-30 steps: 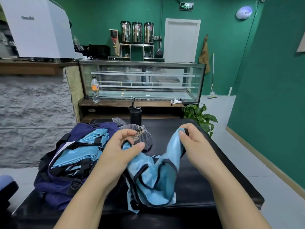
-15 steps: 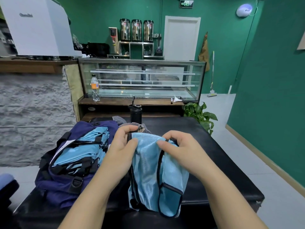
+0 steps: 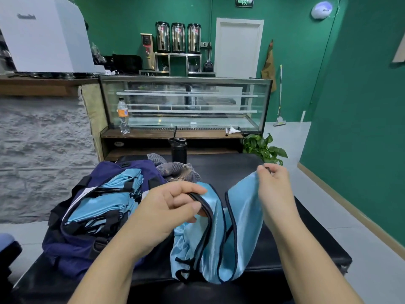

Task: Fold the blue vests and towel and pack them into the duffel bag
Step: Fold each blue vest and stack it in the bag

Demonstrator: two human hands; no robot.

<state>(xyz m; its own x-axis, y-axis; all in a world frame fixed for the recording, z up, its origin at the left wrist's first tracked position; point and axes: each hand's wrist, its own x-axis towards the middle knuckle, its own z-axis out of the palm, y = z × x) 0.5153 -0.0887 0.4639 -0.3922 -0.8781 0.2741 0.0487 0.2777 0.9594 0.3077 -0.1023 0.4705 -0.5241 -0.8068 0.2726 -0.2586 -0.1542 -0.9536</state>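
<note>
Both hands pinch light-blue mesh vest with dark trim [image 3: 238, 233], left hand [image 3: 166, 207], right hand [image 3: 274, 189], right of open navy duffel bag [image 3: 72, 244].

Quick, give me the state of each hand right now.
Left hand: closed, pinching the blue vest at its dark-trimmed edge.
Right hand: closed, pinching the vest's other top corner, held up.
</note>
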